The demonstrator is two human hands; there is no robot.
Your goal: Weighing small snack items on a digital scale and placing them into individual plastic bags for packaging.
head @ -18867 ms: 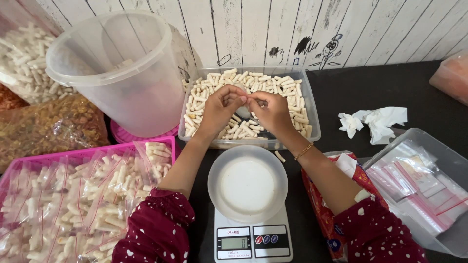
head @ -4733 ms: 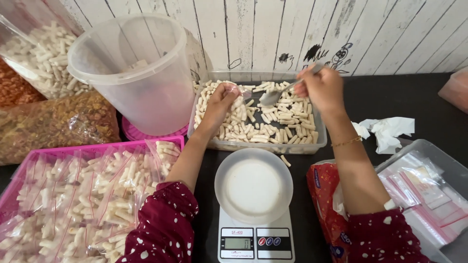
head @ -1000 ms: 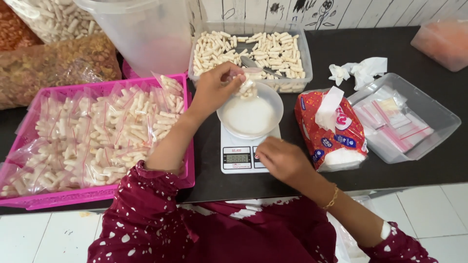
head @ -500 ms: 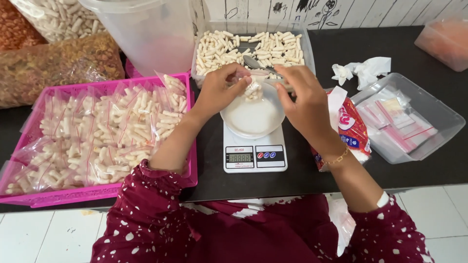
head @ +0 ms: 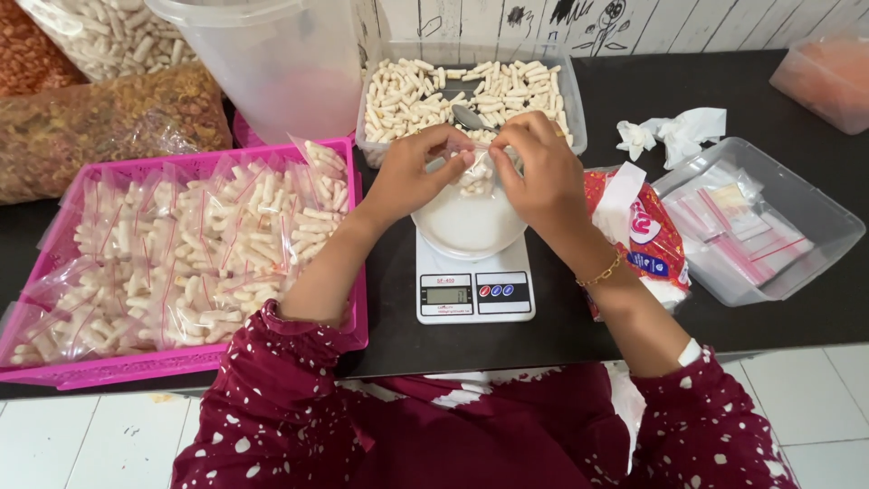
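**Both hands met at the bag**

The right hand [head: 534,177], down by the scale [head: 474,292] a second earlier, rose and joined the left hand [head: 412,177] on the small bag [head: 475,172] above the dish [head: 462,226]. The view also moved nearer.

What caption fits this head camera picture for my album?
Left hand and right hand hold a small clear bag of pale snack sticks above a white kitchen scale.
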